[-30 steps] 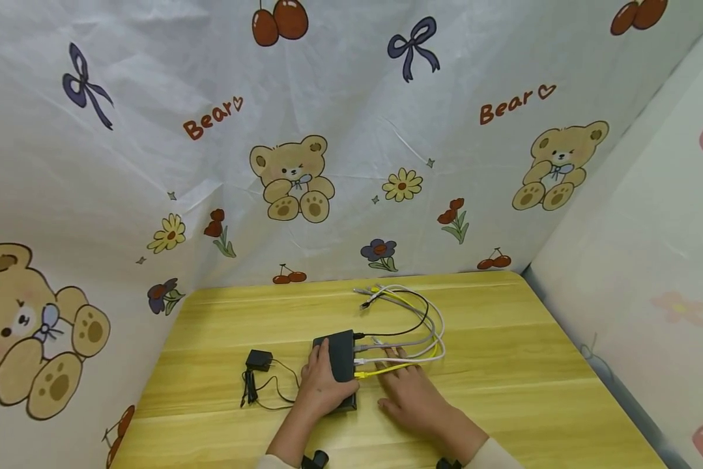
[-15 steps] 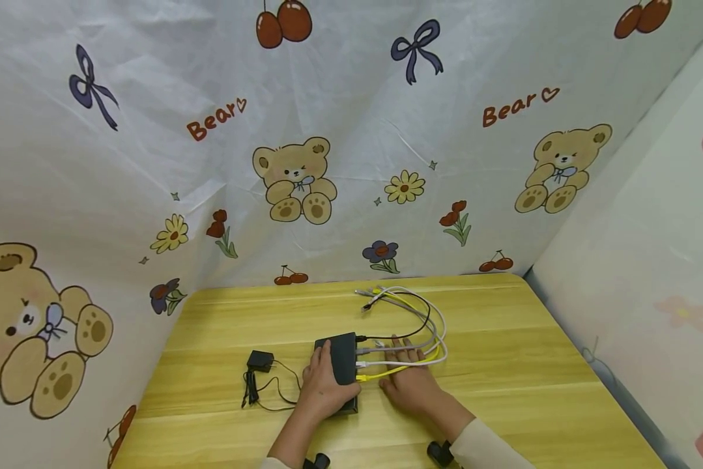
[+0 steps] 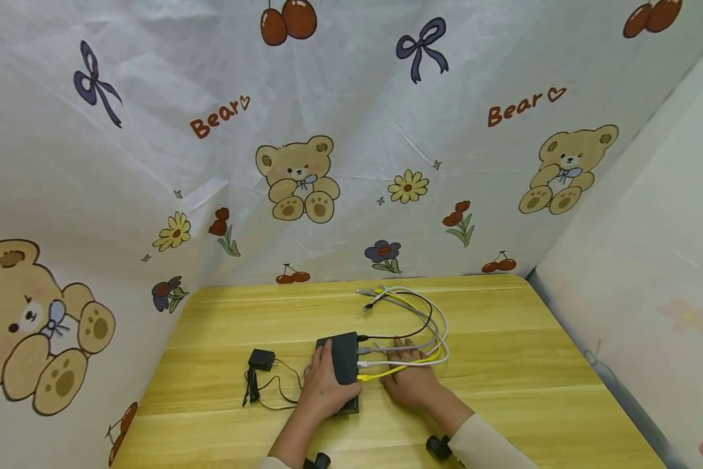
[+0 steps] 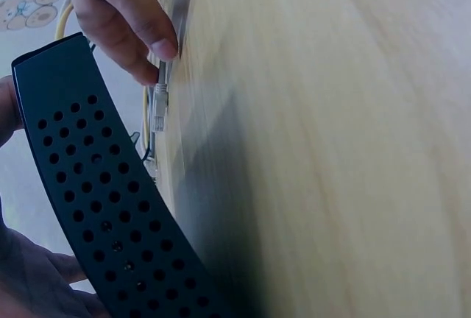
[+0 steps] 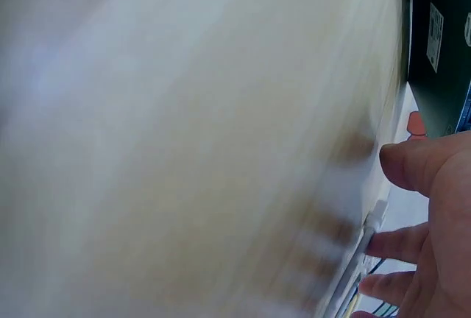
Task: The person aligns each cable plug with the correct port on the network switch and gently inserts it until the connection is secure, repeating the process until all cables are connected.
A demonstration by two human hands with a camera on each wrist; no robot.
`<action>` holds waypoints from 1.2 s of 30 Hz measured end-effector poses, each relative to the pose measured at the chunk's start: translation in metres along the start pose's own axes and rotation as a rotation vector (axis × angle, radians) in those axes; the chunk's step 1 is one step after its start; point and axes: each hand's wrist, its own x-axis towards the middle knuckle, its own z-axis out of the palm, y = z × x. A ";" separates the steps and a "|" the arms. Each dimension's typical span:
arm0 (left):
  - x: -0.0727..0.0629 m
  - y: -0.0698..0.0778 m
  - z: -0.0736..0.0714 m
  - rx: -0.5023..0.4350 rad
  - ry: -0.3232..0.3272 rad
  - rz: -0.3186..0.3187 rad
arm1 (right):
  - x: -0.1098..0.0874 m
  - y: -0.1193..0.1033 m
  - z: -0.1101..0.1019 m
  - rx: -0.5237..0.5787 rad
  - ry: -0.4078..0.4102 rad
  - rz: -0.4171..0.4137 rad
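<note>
My left hand (image 3: 322, 389) holds a black router-like box (image 3: 344, 359) by its near left part, fingers over the top and thumb along the right edge. A perforated face of the box (image 4: 96, 178) shows in the left wrist view. A black lead, a grey cable (image 3: 395, 350), a white cable (image 3: 389, 363) and a yellow cable (image 3: 380, 374) run from its right side. My right hand (image 3: 412, 381) lies beneath these loops. Its fingers touch a loose grey network cable just behind the clear plug (image 4: 160, 115); the thumb (image 5: 401, 165) stands apart from it in the right wrist view.
A black power adapter (image 3: 261, 359) with a bundled thin cord (image 3: 251, 385) lies left of the box. The loose cable ends (image 3: 367, 306) sit toward the back of the wooden table (image 3: 503, 339). A bear-print cloth (image 3: 351, 117) hangs behind it.
My right hand has slid slightly up and right, farther under the cables, and its forearm has turned. The left hand stays on the box.
</note>
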 end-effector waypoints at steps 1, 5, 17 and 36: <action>0.000 0.000 0.000 0.000 -0.003 -0.001 | -0.001 0.001 0.000 -0.002 0.011 -0.010; -0.001 0.001 0.000 -0.002 -0.009 -0.007 | -0.004 0.002 -0.001 -0.008 0.050 -0.052; 0.000 0.001 -0.002 -0.003 -0.005 0.003 | -0.011 0.003 -0.002 0.079 0.121 -0.089; -0.001 0.002 -0.001 -0.034 -0.008 -0.013 | -0.033 0.000 -0.011 0.187 0.134 -0.277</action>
